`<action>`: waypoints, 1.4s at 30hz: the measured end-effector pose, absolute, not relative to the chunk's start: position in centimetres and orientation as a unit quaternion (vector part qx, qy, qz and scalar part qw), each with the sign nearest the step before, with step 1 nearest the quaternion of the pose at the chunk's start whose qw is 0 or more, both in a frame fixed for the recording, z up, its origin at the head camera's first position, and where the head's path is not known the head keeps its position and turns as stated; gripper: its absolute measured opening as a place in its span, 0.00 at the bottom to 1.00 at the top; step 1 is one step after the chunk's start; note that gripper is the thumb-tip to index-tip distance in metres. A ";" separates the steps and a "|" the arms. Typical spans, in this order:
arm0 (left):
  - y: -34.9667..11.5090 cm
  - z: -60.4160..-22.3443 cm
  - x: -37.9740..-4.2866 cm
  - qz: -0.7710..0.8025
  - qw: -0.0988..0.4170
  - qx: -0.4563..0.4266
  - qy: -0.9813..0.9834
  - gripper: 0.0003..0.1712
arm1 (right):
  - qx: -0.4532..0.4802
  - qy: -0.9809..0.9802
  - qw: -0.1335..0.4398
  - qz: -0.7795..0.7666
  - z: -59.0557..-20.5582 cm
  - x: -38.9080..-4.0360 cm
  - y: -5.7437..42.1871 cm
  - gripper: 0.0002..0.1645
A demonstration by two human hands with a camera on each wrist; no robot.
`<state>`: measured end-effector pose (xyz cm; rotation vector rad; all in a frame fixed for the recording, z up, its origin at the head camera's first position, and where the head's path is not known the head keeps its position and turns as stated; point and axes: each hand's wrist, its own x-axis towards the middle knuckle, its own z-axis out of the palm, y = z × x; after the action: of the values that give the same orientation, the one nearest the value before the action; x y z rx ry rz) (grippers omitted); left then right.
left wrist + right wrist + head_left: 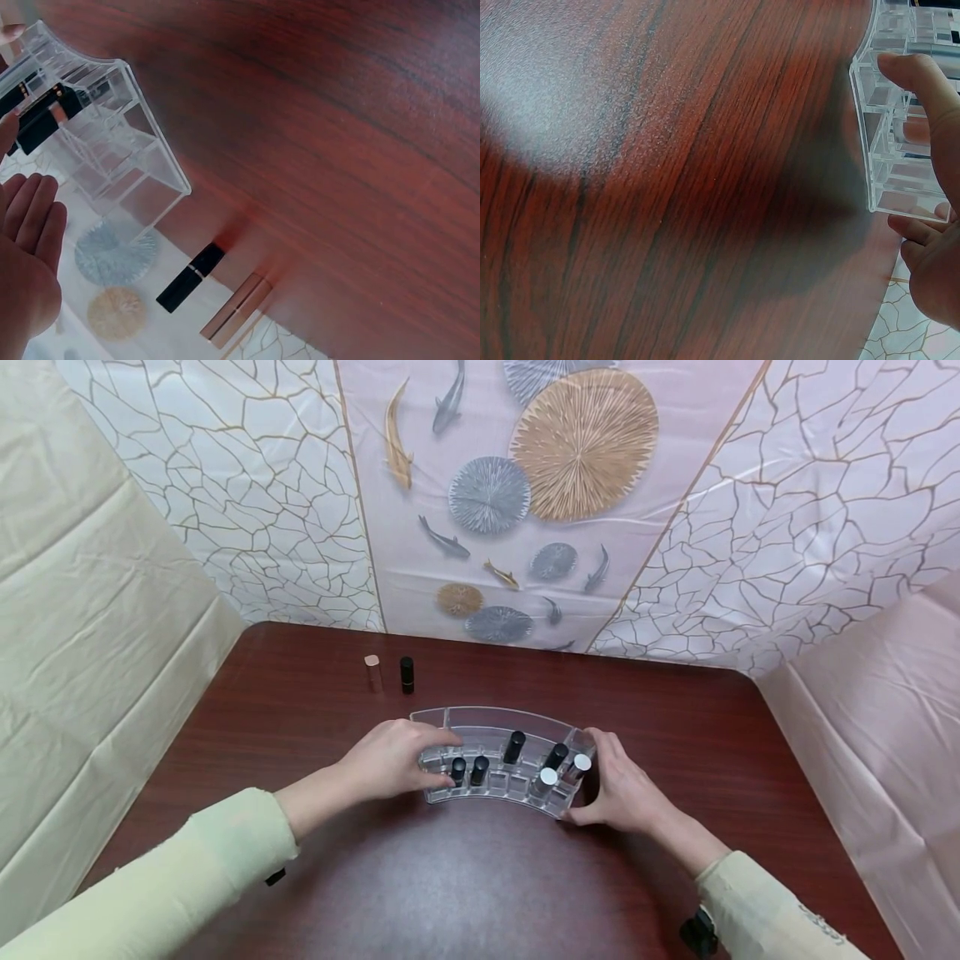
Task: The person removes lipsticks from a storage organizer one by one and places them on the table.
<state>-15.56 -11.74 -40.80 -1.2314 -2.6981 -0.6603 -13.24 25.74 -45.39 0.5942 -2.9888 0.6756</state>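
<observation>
A clear, curved, tiered lipstick organizer (pixel 491 717) stands on the table between both hands. My left hand (pixel 390 758) grips its left end, thumb at the front and fingers over the back part. The right hand (pixel 624 789) holds the opposite end, with the thumb (pixel 904 69) on the front face and the other fingers around the side. Several black lipsticks stand in its slots, among them one near the middle (pixel 514 747). Two tubes with silver-white tops, including a front one (pixel 548 778), stand toward the right end.
Behind the organizer, to the left, a rose-gold lipstick (pixel 373 673) and a black lipstick (pixel 407 675) stand upright on the dark red wooden table (pixel 465 877). Patterned cloth (pixel 487 568) hangs along the table's back edge, with plain cloth at both sides.
</observation>
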 end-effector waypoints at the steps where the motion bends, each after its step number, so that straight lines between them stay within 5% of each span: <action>1: -11.7 -40.9 -15.5 -0.214 0.052 -0.404 -0.888 0.29 | 0.190 -0.957 0.010 0.217 -45.4 -13.2 25.7 0.74; 25: -10.9 -42.8 -15.5 -0.277 0.070 -0.417 -0.863 0.14 | 0.189 -0.957 0.008 0.220 -45.4 -13.3 25.8 0.74; 42: -10.9 -42.1 -15.7 -0.279 0.077 -0.416 -0.862 0.13 | 0.192 -0.957 0.017 0.215 -45.6 -13.3 25.8 0.73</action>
<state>-15.71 -10.89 -42.13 -1.2464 -2.5837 -0.8350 -13.27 25.78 -45.56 0.5971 -2.9754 0.6677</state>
